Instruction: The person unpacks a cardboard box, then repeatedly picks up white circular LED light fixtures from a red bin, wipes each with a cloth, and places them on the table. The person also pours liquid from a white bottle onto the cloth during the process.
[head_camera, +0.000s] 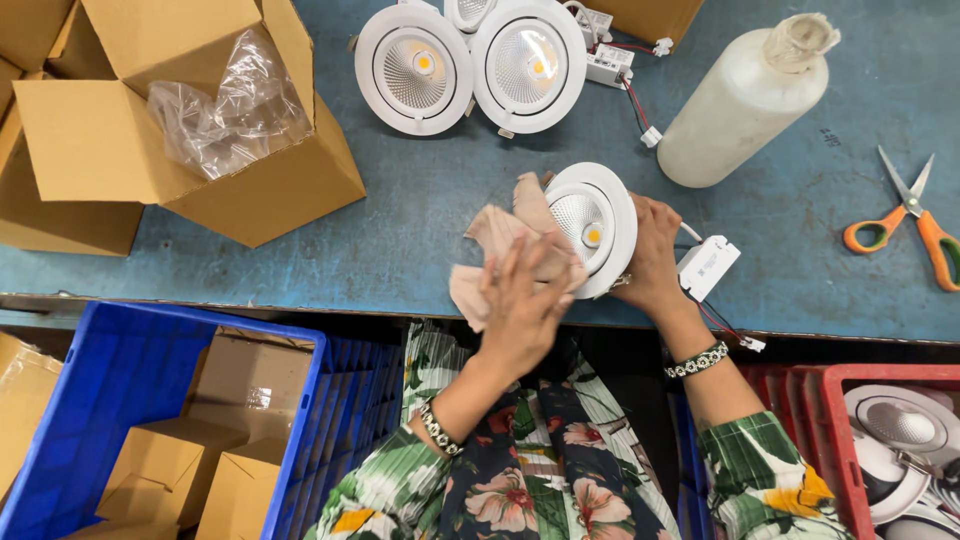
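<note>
The right hand (652, 250) gripped a white round LED downlight (592, 228) by its far rim, fingers curled behind it, lamp tilted on edge w/ its face toward the left hand (523, 298). The left hand pressed a crumpled beige cloth (497, 247) against the lamp's rim, fingers spread and bent over the cloth, closed on it rather than free. Lamp sat right at the near edge of the blue-grey workbench (420, 220), partly over the lap. Risks, as I judged them: the lamp was held only at one side, so a hard wipe could've twisted it out of the grip & dropped it off the bench edge; its white driver box (708, 266) lay just beside the right wrist w/ red wires (722, 325) trailing over the edge, so a tug or a snag on the bracelet could've dragged the box off. The tall white plastic bottle (742, 98) stood near, up-right of the lamp; a wide elbow swing might've tipped it. Orange-handled scissors (915, 222) lay well apart at right. Two finished downlights (470, 65) lay farther back, apart from the hands. Open room: bare bench to the left between the lamp and the open cardboard box (190, 120). Below the edge, a blue crate (110, 400) at left, a red crate (830, 440) at right.
</note>
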